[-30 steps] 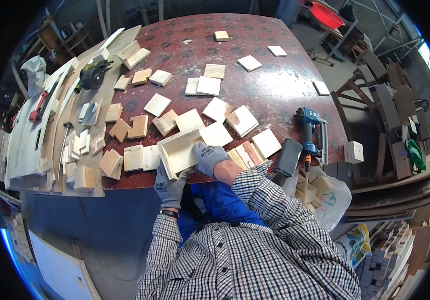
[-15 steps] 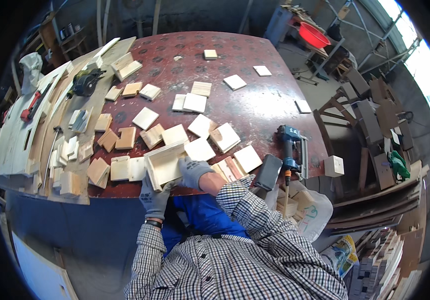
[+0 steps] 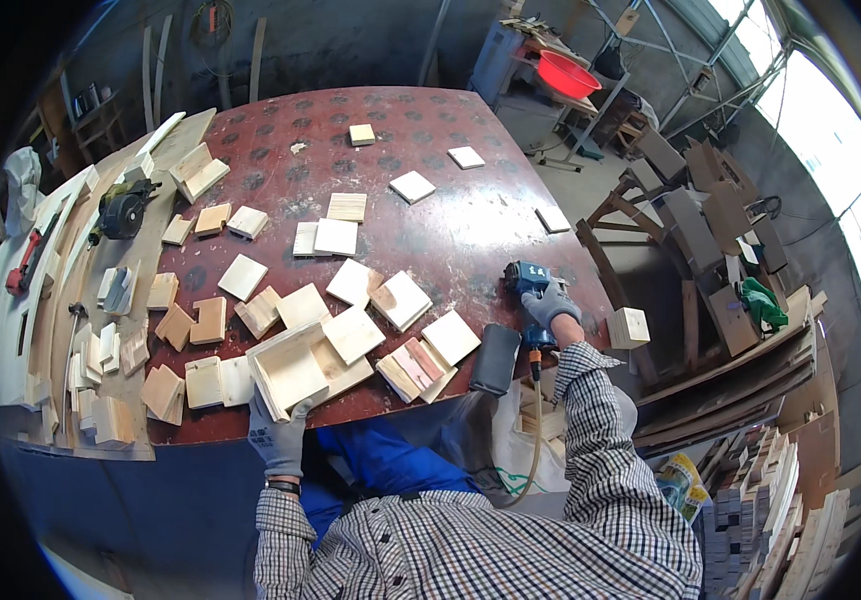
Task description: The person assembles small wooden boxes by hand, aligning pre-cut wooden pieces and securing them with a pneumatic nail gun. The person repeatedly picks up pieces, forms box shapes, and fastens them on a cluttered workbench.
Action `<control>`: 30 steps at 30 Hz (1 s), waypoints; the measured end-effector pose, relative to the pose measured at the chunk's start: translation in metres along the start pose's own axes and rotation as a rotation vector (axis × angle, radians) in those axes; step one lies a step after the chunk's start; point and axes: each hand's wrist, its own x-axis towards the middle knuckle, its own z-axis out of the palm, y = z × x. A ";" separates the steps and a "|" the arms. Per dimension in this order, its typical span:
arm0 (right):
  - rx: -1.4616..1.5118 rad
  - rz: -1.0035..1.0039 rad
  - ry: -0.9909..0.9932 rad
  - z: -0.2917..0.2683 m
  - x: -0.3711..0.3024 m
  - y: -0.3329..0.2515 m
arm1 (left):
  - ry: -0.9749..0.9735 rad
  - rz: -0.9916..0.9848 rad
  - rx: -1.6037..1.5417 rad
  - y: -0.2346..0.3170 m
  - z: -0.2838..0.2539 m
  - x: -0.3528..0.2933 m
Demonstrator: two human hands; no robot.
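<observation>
My left hand (image 3: 276, 438), in a grey glove, grips the near side of a small open wooden box (image 3: 288, 378) at the table's near edge. The box is tilted, with its hollow side up, and rests among loose wood blocks. Farther right, my gloved right hand (image 3: 551, 305) is wrapped around the handle of a blue air nail gun (image 3: 527, 272) lying on the table. An air hose (image 3: 537, 425) runs down from the nail gun toward my lap. Close to it lies a dark oblong case (image 3: 495, 358).
Square wood blocks (image 3: 335, 237) are scattered over the dark red table (image 3: 280, 160). Boards with a circular saw (image 3: 125, 210) and a red tool (image 3: 22, 265) line the left side. A single block (image 3: 628, 328) sits at the right edge. Timber stacks (image 3: 765, 500) stand lower right.
My right hand has let go of the box and moved right to take hold of the nail gun. The left hand still holds the box. The whole view has shifted.
</observation>
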 end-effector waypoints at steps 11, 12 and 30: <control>0.013 0.169 -0.097 0.042 0.036 -0.007 | 0.005 0.022 0.049 -0.006 0.002 -0.001; 0.009 0.160 -0.094 0.044 0.040 -0.005 | 0.001 0.012 0.025 -0.005 0.002 -0.002; 0.469 -0.162 0.311 -0.075 -0.066 0.060 | -0.008 -0.017 0.007 -0.004 -0.004 0.000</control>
